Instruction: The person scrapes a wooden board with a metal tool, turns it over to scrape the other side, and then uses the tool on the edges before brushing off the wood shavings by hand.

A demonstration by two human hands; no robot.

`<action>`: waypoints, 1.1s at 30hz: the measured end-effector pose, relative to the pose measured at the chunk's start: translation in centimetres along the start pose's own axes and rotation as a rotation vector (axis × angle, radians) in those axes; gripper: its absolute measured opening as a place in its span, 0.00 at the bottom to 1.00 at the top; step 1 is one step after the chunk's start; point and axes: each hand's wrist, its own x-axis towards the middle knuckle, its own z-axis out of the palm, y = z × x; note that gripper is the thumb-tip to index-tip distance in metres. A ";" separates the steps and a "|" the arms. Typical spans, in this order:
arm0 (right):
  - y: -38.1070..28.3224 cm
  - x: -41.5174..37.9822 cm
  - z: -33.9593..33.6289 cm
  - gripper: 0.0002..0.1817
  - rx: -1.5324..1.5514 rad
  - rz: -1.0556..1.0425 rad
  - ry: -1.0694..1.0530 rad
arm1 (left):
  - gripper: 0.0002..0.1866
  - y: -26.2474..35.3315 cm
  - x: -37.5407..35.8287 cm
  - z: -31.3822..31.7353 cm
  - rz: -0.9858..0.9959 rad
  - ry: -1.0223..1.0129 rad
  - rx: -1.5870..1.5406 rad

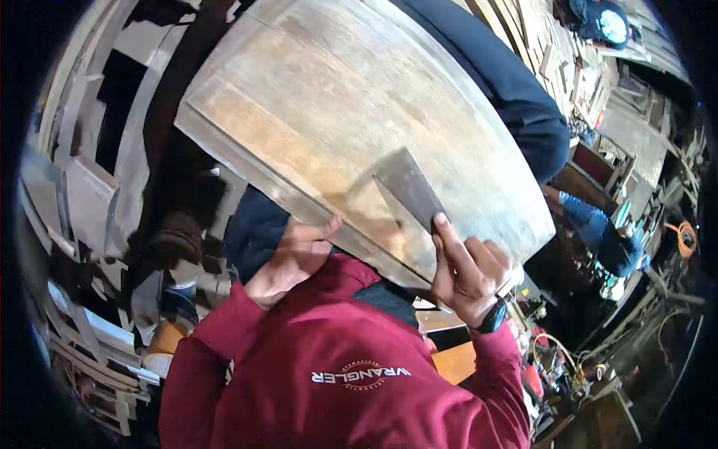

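A broad wooden panel [321,97] with a curved far edge and a straight raised near edge lies tilted across my lap. My right hand [471,277], with a dark watch [492,316] at its wrist, holds a thin dark flat plate that looks like a scraper [410,191]. One finger presses along the plate, which stands at an angle on the panel's face and casts a shadow beside it. My left hand [295,258] is at the panel's near edge, its fingers bent around the rim. Part of that grip is hidden.
A dark-clothed leg [535,138] is beside the panel. At right, a person in blue [602,232] is bent low; another dark shirt [602,24] shows at top right. Wooden frame parts [90,187] stand at left. An orange coiled cord [684,239] and scattered tools [553,367] are at right.
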 end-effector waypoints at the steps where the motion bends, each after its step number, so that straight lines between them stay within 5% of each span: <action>1: 0.2 0.0 0.1 0.28 0.002 0.004 0.000 | 0.20 0.4 0.7 0.1 0.005 -0.041 -0.213; 4: 0.7 -0.1 -0.1 0.28 0.018 -0.001 -0.006 | 0.19 0.3 0.1 2.0 0.254 0.011 -0.251; 9: 0.5 -1.6 -0.6 0.25 -0.015 -0.008 -0.056 | 0.16 -0.9 -0.1 0.0 0.190 -0.057 0.037; 12: 0.5 0.5 1.5 0.30 0.084 -0.035 -0.030 | 0.19 -1.2 0.8 0.7 0.003 -0.098 -0.592; 19: -0.5 -0.9 1.0 0.28 -0.023 -0.008 -0.017 | 0.21 -1.1 1.2 1.7 0.046 -0.052 -0.700; 21: -0.3 1.2 2.4 0.29 0.098 -0.033 0.019 | 0.21 -2.2 1.0 0.4 0.208 -0.107 -0.205; 26: -1.6 -1.3 -1.0 0.24 -0.035 0.023 -0.139 | 0.19 -2.1 1.1 1.3 0.079 -0.003 -0.699; 30: -2.2 0.7 1.8 0.24 0.090 -0.006 -0.031 | 0.27 -1.7 1.3 1.0 -0.034 -0.066 -0.696; 33: -2.1 0.8 0.4 0.23 0.048 -0.012 -0.079 | 0.25 -2.8 1.6 0.7 0.083 -0.093 -0.679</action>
